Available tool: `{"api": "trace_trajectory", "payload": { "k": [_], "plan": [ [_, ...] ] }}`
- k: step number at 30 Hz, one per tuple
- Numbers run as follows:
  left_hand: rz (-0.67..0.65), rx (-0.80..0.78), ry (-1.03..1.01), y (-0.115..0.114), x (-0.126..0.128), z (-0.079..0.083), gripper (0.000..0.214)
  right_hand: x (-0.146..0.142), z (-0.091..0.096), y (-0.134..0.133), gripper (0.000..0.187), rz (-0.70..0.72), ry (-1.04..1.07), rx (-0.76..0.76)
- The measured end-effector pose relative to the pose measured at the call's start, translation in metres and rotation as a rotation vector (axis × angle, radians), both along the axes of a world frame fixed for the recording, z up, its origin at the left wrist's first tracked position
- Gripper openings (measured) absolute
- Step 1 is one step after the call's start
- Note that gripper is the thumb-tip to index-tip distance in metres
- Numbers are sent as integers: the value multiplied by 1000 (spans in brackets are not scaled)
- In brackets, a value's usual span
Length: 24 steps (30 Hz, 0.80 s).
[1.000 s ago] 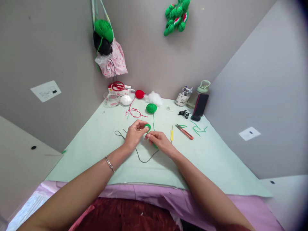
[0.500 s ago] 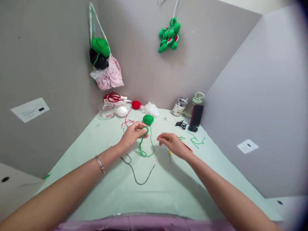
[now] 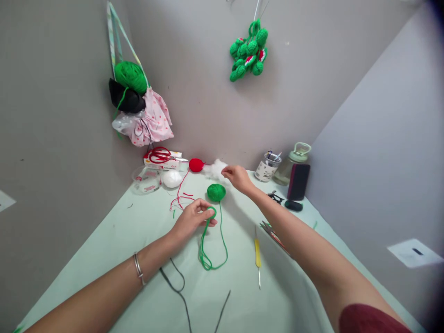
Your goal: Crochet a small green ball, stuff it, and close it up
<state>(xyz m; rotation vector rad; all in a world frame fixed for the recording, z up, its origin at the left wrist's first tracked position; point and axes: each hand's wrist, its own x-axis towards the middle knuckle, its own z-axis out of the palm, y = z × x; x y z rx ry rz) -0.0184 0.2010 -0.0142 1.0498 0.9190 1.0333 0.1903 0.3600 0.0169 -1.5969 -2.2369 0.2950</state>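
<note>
Between the thumb and fingers of my left hand is a small round of green yarn, and loose strands hang from it in a loop onto the table. A green yarn ball sits just beyond that hand, its strand running down to the loop. Farther back, my right hand reaches to a tuft of white fibre stuffing, its fingertips pinched together at the tuft's right edge. Under the right forearm lie scissors, partly covered. A yellow-handled crochet hook rests nearby.
At the back left are a red yarn ball, a white ball, a clear tub and red-handled scissors. A pen cup, bottle and phone stand back right. Dark cord lies in front.
My right hand has moved forward from beside the green loop to the white stuffing. The left hand keeps its hold on the green yarn round. The camera view has shifted.
</note>
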Motion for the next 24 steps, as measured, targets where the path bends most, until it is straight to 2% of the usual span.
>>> {"api": "trace_trajectory", "payload": {
  "k": [3, 6, 9, 11, 14, 17, 21, 24],
  "plan": [
    [-14, -5, 4, 10, 1, 1, 39, -27, -6, 36, 36, 82, -45, 65],
    [-60, -13, 18, 19, -1, 4, 35, -39, -18, 62, 38, 127, -67, 93],
    [-76, -23, 36, 32, -9, 9, 26, -33, -29, 79, 37, 129, -49, 77],
    [-29, -22, 47, 45, -15, 13, 18, -21, -32, 85, 37, 121, -11, 64],
    [49, 1, 52, 72, -21, 16, 14, -3, -31, 87, 39, 116, 72, 66],
    [126, 26, 81, 105, -16, 13, 21, 5, -27, 80, 36, 136, 160, 86],
    [198, 36, 153, 142, 0, 3, 36, -2, -25, 66, 16, 206, 258, 117],
    [208, 45, 187, 157, 11, -4, 41, -12, -24, 58, 13, 264, 299, 127]
  ]
}}
